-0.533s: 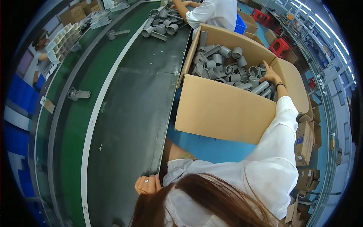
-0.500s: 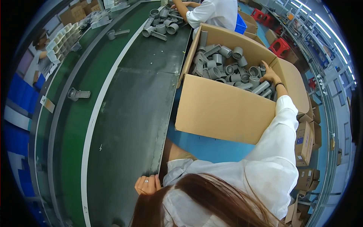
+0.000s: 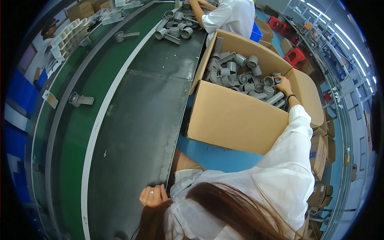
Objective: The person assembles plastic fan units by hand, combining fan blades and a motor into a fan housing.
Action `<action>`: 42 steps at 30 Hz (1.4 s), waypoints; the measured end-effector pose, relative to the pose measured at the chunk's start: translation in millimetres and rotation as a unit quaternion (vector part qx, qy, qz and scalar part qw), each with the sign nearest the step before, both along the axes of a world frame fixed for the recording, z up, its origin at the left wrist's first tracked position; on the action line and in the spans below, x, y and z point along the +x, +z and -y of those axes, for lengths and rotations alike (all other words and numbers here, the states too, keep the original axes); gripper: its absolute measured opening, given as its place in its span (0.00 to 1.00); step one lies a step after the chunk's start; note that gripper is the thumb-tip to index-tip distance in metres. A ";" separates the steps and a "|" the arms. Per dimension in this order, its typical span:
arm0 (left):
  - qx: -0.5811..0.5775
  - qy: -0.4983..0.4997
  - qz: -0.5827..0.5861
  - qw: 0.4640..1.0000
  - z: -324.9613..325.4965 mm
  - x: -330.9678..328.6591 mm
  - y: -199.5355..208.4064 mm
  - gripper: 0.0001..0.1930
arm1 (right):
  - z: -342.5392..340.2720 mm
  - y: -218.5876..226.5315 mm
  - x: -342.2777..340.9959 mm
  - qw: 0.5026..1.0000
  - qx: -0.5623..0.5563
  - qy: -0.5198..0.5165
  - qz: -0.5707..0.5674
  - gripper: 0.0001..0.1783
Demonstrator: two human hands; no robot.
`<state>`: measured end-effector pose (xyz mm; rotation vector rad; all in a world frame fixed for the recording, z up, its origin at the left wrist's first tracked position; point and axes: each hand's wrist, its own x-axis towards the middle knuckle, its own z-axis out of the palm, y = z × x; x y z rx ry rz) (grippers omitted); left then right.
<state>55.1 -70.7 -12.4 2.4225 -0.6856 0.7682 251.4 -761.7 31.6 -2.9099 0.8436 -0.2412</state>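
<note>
My right hand [image 3: 283,85] reaches into an open cardboard box [image 3: 238,118] and closes round a grey plastic pipe fitting [image 3: 276,75] by the box's right wall. Its fingertips are partly hidden. Many more grey fittings [image 3: 244,79] lie jumbled in the box, some round with slotted ends, others long tubes. My left hand [image 3: 153,196], with a ring on one finger, rests closed with curled fingers at the right edge of the dark worktop [image 3: 136,132]. Nothing shows in it.
A pile of grey fittings [image 3: 174,29] lies on the far worktop beside a co-worker in a white shirt [image 3: 230,18]. On the green conveyor [image 3: 74,132] at left sit a near fitting [image 3: 81,99] and a farther one [image 3: 126,35]. Cardboard boxes [image 3: 318,156] stand at right.
My right hand has gone from spread fingers over the fittings to closing on one by the box's right wall. The left hand stays at the worktop edge. The view has shifted slightly.
</note>
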 end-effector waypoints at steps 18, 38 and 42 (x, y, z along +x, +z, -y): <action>0.000 0.009 -0.031 0.999 -0.4 -4.0 -6.5 0.06 | 11.2 0.5 49.8 0.988 0.016 0.010 -0.150 0.39; 0.003 0.030 -0.001 1.000 -8.8 -6.9 8.8 0.06 | -10.0 25.0 29.9 0.998 0.004 0.019 -0.052 0.27; 0.003 0.030 0.013 0.999 -11.0 -11.8 12.7 0.06 | -11.2 31.5 17.6 0.999 -0.033 0.012 0.001 0.27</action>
